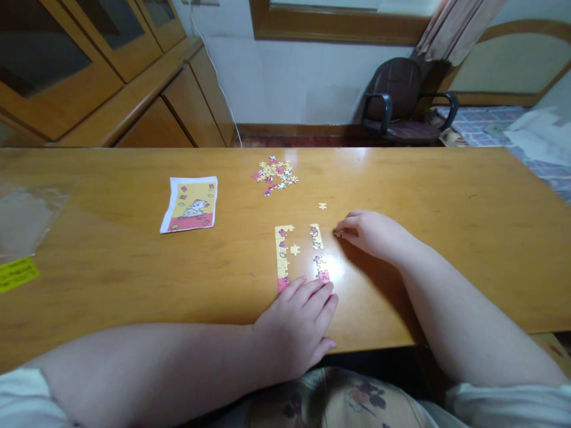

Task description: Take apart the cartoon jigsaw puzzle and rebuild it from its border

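Note:
A partly joined jigsaw puzzle point(282, 261) lies before me, with a yellow left column reaching down to pink. On its right side, a separate strip of joined pieces point(316, 236) stands above another short group point(322, 267). My left hand point(298, 327) rests flat over the lower part, fingers spread, hiding what is beneath. Right of the puzzle, my right hand point(366, 235) pinches a small puzzle piece point(338, 233) at the tabletop. One loose yellow piece point(295, 249) sits inside the frame, and another piece point(322, 206) lies above the right strip.
A pile of loose pieces point(272, 172) lies at the table's far side. Left of it is the picture sheet point(191, 205) with a white animal. A clear plastic bag point(27, 220) with a yellow label point(18, 274) lies far left. Behind the table point(446, 196) stands an office chair point(397, 101).

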`<state>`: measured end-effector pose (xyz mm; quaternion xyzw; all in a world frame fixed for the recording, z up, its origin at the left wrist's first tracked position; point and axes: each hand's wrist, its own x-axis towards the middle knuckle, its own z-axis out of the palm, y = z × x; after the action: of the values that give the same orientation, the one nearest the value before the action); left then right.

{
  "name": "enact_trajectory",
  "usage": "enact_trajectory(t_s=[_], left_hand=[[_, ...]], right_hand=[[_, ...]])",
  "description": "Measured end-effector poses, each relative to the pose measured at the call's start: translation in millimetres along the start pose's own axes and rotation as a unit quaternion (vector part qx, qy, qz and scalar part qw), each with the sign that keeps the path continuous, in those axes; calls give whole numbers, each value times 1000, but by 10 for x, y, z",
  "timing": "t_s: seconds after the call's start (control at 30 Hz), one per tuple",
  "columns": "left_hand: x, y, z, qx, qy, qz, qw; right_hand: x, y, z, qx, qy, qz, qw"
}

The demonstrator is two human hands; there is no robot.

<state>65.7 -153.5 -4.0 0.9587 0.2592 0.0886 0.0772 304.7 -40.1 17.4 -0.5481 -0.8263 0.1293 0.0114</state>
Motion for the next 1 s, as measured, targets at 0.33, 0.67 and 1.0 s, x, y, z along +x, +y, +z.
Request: enact_trajectory(t_s=[0.33, 0.67, 1.0], left_hand=[[36, -50, -90, 32, 43, -24, 998], [335, -764, -360, 39, 41, -191, 980], [844, -815, -496, 66, -10, -156, 986]], right_hand=[[-2, -53, -32, -30, -4, 44, 999], [104, -234, 63, -74, 38, 10, 997], [157, 164, 90, 73, 193, 48, 977]])
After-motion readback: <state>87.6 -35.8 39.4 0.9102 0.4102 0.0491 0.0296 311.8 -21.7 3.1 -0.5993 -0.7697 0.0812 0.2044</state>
